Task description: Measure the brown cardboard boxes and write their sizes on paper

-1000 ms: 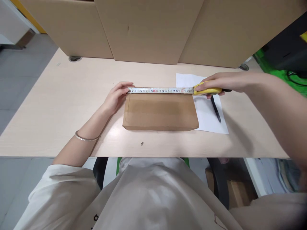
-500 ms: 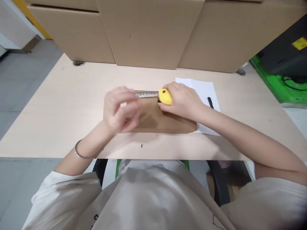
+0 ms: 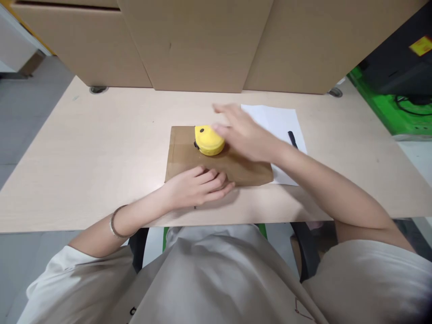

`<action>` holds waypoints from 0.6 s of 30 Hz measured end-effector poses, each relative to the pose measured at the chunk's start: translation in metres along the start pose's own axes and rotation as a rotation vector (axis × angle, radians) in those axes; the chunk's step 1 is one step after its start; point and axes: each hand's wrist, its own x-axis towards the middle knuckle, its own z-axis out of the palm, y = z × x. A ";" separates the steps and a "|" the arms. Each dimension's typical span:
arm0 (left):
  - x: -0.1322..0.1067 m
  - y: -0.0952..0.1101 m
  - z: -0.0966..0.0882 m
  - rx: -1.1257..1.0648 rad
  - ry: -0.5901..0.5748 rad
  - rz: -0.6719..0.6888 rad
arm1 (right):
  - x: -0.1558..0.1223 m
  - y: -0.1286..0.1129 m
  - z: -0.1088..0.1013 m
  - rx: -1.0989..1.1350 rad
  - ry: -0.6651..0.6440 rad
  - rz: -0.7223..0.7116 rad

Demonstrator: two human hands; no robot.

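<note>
A flat brown cardboard parcel [image 3: 184,153] lies on the pale wooden desk [image 3: 101,148]. A yellow tape measure [image 3: 208,140] sits on top of the parcel, its tape wound in. My right hand [image 3: 245,132] hovers just right of the tape measure, fingers stretched out and blurred by motion, touching it or barely apart. My left hand [image 3: 197,185] rests at the parcel's near edge, fingers lying flat and together on the cardboard, holding nothing.
A white sheet of paper [image 3: 275,119] lies right of the parcel with a black pen [image 3: 292,139] on it. Large cardboard boxes [image 3: 195,40] stand along the desk's back edge. A green and black object [image 3: 394,99] is at the far right.
The tape has wound back into its yellow case, which now sits on the parcel. My right hand has let go of it. My left hand came down to the parcel's near edge.
</note>
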 end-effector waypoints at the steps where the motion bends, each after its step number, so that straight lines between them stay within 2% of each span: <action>1: -0.001 0.000 -0.001 0.003 -0.020 -0.024 | -0.004 0.013 -0.013 -0.004 0.050 0.097; 3: -0.002 0.000 -0.002 -0.001 -0.075 -0.056 | -0.017 0.048 -0.037 -0.089 0.084 0.377; 5: -0.002 -0.001 -0.002 -0.001 -0.102 -0.077 | -0.035 0.087 -0.052 -0.223 0.020 0.657; 7: -0.003 -0.004 -0.001 0.006 -0.074 -0.091 | -0.056 0.120 -0.056 -0.301 -0.111 0.863; 8: -0.002 -0.006 -0.001 0.013 -0.050 -0.098 | -0.067 0.133 -0.054 -0.305 -0.147 0.899; 12: 0.003 -0.009 -0.001 0.043 0.040 -0.084 | -0.099 0.159 -0.039 -0.254 -0.266 0.935; 15: 0.015 0.007 -0.003 -0.017 0.085 0.036 | -0.110 0.164 -0.037 -0.088 -0.187 0.826; 18: 0.038 0.038 0.000 -0.234 -0.015 0.087 | -0.117 0.158 -0.042 0.220 -0.082 0.694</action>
